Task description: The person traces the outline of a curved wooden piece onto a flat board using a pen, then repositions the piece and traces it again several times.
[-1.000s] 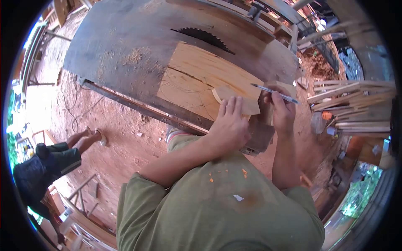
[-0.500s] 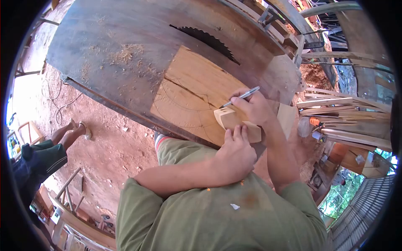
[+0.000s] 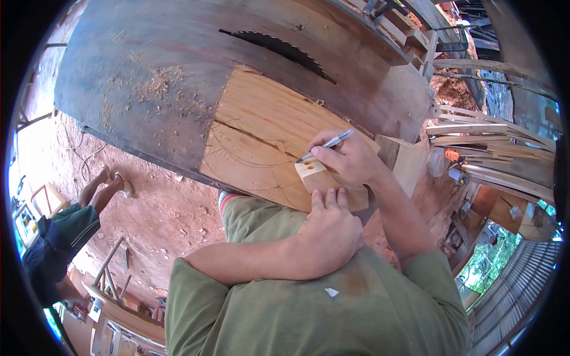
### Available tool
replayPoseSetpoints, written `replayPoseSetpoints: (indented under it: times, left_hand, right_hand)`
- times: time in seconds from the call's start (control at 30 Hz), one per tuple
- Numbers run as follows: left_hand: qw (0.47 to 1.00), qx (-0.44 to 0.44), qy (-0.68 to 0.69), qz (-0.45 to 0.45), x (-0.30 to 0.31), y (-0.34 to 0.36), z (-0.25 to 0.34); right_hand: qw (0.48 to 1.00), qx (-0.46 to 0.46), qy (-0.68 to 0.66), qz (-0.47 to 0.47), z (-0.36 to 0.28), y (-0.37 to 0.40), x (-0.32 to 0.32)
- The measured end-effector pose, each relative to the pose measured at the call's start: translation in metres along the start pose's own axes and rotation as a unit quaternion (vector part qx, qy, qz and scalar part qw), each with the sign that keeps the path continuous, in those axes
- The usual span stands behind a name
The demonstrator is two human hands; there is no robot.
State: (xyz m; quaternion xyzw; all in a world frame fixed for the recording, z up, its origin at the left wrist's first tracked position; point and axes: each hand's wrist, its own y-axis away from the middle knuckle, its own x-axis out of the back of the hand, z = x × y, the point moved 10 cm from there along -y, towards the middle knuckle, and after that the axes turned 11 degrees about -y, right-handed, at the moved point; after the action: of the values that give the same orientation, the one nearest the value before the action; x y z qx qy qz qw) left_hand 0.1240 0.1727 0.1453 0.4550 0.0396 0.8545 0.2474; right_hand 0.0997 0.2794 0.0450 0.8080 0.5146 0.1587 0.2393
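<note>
My right hand point(image 3: 347, 157) is closed on a pen point(image 3: 332, 143), its tip down at the upper left corner of a small wooden block point(image 3: 320, 181). Two dark holes show in the block's pale end. Fingers of my left hand point(image 3: 332, 228) press on the block's near side, holding it on a wide wooden board point(image 3: 255, 127). Curved pencil lines and a long dark crack run across the board, which lies on the metal saw table point(image 3: 172, 124).
Beyond the board a toothed saw blade point(image 3: 285, 50) sticks up through the table. Sawdust point(image 3: 157, 83) is scattered at the left. Another person point(image 3: 65, 228) stands at the far left. Thin wood strips point(image 3: 487, 139) are stacked at the right, near an orange tool point(image 3: 454, 155).
The view has shifted slightly. The block has tilted so that its holed end shows more, and the pen tip has moved to the block's corner with my right hand.
</note>
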Motion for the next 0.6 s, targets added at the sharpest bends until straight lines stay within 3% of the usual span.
replayPoseSetpoints:
  times: [0.37,0.43,0.47,0.53,0.6]
  left_hand:
    - [1.000,0.006,-0.004,-0.005,-0.001,0.001,0.000]
    - [1.000,0.006,-0.005,0.000,-0.001,0.001,-0.001]
    - [1.000,0.006,-0.009,0.001,-0.001,0.001,-0.001]
    - [1.000,0.003,-0.015,0.002,-0.001,0.001,0.000]
    - [1.000,0.007,-0.010,-0.002,-0.002,0.000,-0.001]
  right_hand:
    - [0.999,0.012,0.043,0.005,-0.014,0.005,0.003]
    - [0.970,0.072,0.224,0.059,-0.034,0.009,0.019]
    - [0.970,0.072,0.224,0.059,-0.035,0.009,0.018]
    - [0.996,0.043,0.050,0.060,-0.029,0.008,0.014]
    - [0.997,0.047,0.054,0.041,-0.028,0.004,0.001]
